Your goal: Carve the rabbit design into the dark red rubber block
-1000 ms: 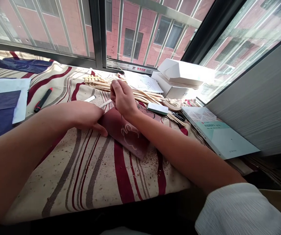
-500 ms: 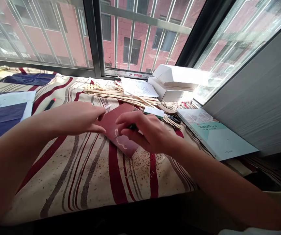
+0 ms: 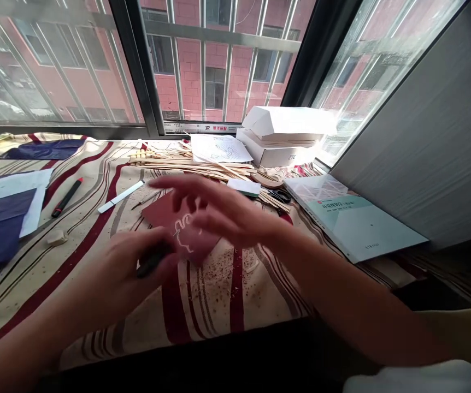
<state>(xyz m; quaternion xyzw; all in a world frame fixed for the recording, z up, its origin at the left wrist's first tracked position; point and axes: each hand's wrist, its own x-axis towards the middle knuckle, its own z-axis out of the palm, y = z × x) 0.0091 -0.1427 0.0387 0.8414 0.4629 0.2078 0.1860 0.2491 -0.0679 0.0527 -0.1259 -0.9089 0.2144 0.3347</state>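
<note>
Near the tabletop's (image 3: 67, 284) front edge, a short black object (image 3: 149, 263) is held in the left hand (image 3: 124, 259), its fingers closed around it and its thumb bent alongside. Slightly farther in, brown crumbs (image 3: 219, 275) are scattered between this edge and a reddish-brown board (image 3: 196, 245) marked with pale curved lines. The board is laid flat, just beyond and to the right of the left fingers, its long axis apparently slanted from far left to near right; part of its outline is hidden. The right hand (image 3: 227, 218) is extended across the board's right and far portions, palm down, with fingers loosely spread and nothing seen in their grasp. In view, both hands overlap the board; which is nearer, and whether either touches it, cannot be told. Beyond the board's left corner, a white strip (image 3: 121, 197) is seen; toward the tabletop's far edge, thin wooden sticks (image 3: 170, 162) are piled.

Compared with the earlier frame, the left hand has been drawn back from the board's left corner, the right hand's fingers have been extended farther over the board, and the white strip has been fully exposed.
</note>
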